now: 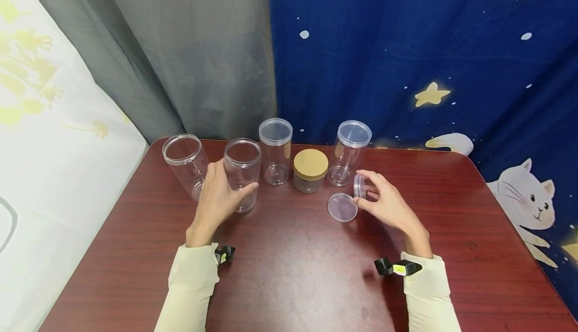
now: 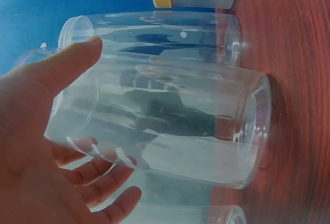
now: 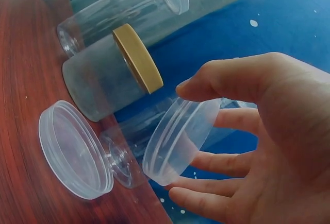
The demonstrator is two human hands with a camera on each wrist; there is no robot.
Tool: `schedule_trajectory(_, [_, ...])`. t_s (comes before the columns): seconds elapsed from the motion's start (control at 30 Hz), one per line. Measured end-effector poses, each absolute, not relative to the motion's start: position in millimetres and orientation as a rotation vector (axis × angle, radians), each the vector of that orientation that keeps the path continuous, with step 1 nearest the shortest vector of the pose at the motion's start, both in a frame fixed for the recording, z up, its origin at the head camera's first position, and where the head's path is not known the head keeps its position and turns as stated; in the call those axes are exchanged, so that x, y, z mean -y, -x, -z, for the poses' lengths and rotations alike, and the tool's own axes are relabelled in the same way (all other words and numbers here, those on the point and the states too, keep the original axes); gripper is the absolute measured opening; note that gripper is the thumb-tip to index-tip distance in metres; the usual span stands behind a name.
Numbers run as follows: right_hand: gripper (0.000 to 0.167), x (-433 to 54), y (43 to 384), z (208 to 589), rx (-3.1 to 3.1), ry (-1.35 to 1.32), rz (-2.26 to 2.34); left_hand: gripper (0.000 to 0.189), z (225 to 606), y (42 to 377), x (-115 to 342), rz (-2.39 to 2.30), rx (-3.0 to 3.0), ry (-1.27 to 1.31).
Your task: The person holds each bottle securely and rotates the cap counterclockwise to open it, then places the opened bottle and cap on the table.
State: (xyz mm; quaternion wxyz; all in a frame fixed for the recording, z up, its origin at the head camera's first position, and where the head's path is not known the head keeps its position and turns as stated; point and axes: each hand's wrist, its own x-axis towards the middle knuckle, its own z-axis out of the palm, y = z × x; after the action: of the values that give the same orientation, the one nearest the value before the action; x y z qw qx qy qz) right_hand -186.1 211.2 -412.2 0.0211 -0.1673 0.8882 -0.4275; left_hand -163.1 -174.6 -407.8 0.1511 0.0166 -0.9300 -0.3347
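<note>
My left hand point(image 1: 218, 197) is around the upper part of an uncovered clear jar point(image 1: 244, 174), thumb extended across its near side and fingers loosely spread on the other. In the left wrist view, the thumb point(image 2: 72, 62) overlaps the jar's rim end. Between the thumb and fingers of my right hand point(image 1: 386, 202), a clear plastic lid point(image 3: 180, 136) is held on edge. Another clear lid point(image 1: 342, 207) lies on the table just left of that hand. A tall lidded jar point(image 1: 347, 154) stands behind the held lid.
Another uncovered jar point(image 1: 187, 166) stands at the far left. Between the hands are a tall clear-lidded jar point(image 1: 276, 154) and a short jar with a gold lid point(image 1: 310, 164). The reddish-brown table point(image 1: 298, 272) ends at the grey and blue curtains point(image 1: 384, 61) behind.
</note>
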Motion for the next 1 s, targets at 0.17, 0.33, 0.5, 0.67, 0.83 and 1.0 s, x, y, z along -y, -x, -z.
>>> schedule_trajectory(0.17, [0.064, -215.3, 188.1, 415.2, -2.734, 0.510, 1.319, 0.093, 407.6, 163.8, 176.3, 0.983, 2.685, -0.096])
schedule_trajectory(0.33, [0.064, -220.1, 189.4, 417.3, -2.726, 0.500, 1.297, 0.093, 406.6, 163.8, 179.1, 1.007, 2.707, -0.113])
schedule_trajectory(0.5, [0.062, -224.7, 189.2, 418.9, -2.695, 0.478, 1.293, 0.093, 405.4, 162.9, 180.4, 1.028, 2.720, -0.128])
schedule_trajectory(0.67, [0.060, -227.7, 189.8, 420.8, -2.681, 0.470, 1.273, 0.093, 405.8, 162.6, 181.3, 1.057, 2.718, -0.143])
schedule_trajectory(0.83, [0.059, -232.8, 190.5, 422.9, -2.667, 0.471, 1.269, 0.101, 404.3, 162.3, 181.4, 1.137, 2.674, -0.145])
schedule_trajectory(1.0, [0.060, -239.7, 189.8, 424.0, -2.625, 0.475, 1.314, 0.108, 400.6, 161.4, 180.0, 1.186, 2.638, -0.134])
